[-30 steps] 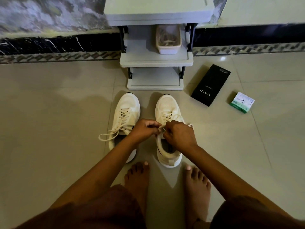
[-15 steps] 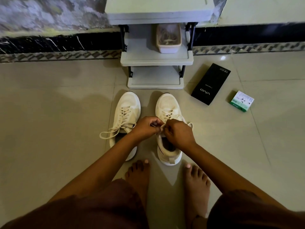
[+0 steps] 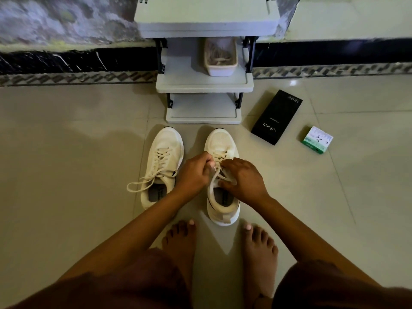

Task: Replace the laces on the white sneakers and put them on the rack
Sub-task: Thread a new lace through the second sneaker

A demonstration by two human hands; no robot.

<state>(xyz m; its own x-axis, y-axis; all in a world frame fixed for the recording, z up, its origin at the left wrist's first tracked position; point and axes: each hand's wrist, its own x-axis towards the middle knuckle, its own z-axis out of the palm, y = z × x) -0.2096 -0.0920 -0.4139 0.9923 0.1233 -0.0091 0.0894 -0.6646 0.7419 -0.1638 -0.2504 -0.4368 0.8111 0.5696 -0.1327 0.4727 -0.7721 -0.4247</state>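
Two white sneakers stand side by side on the tiled floor before a grey shoe rack (image 3: 204, 84). The left sneaker (image 3: 163, 161) is laced, with a loop of lace trailing to its left. Over the right sneaker (image 3: 221, 197) both my hands work the cream lace (image 3: 214, 175). My left hand (image 3: 195, 171) pinches a lace end near the upper eyelets. My right hand (image 3: 242, 178) lies across the tongue area, its fingers curled on the lace. The knot area is hidden under my fingers.
A white tub (image 3: 220, 56) holding laces sits on the rack's middle shelf. To the right on the floor lie a black phone box (image 3: 276, 117) and a small green-and-white box (image 3: 316, 139). My bare feet (image 3: 180, 239) stand just behind the sneakers.
Both hands have shifted slightly toward the toe of the right sneaker, and my right hand has spread wider over the tongue. The sneakers have stayed in place.
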